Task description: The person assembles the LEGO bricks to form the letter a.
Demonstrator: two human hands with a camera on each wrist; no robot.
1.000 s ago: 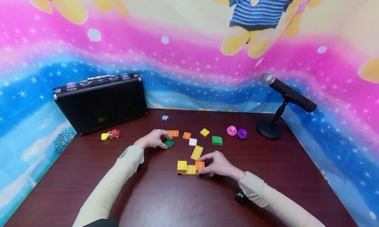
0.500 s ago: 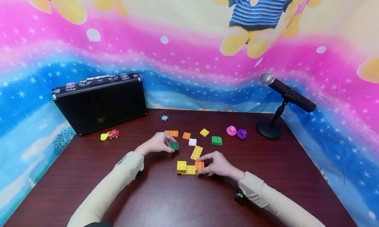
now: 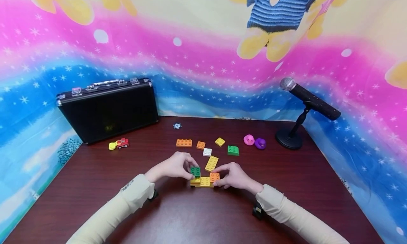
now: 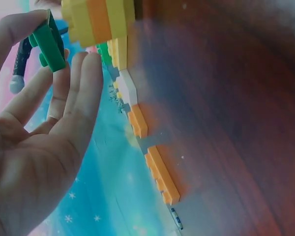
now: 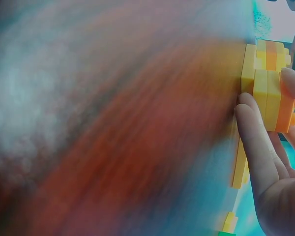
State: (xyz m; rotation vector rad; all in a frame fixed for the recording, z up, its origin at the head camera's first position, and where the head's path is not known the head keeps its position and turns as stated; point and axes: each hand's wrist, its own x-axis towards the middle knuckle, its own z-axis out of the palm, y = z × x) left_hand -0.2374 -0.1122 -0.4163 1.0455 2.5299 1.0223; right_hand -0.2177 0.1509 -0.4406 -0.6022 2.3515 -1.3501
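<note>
My left hand point(image 3: 175, 166) pinches a small dark green toy brick point(image 3: 195, 171) between thumb and fingertips, over the left end of a built stack. In the left wrist view the green brick point(image 4: 50, 44) is tilted and apart from the stack point(image 4: 101, 22). That stack point(image 3: 205, 181) is mostly yellow, raised at both ends with a lower middle. My right hand point(image 3: 236, 176) grips its right end, where an orange brick point(image 3: 214, 177) tops the pile. In the right wrist view thumb and fingers hold the layered yellow and orange bricks point(image 5: 273, 101).
Behind the stack lie a long yellow brick point(image 3: 211, 163), a white brick point(image 3: 207, 152), orange bricks point(image 3: 184, 143), a small yellow brick point(image 3: 220, 141) and a green brick point(image 3: 233, 150). Farther out stand rubber ducks point(image 3: 248, 140), a microphone point(image 3: 310, 99), a black case point(image 3: 109, 111) and a toy car point(image 3: 122, 143).
My left hand has carried the dark green brick from beside the long orange brick, rightward and nearer, to above the stack's left end. The right hand keeps its hold in place.
</note>
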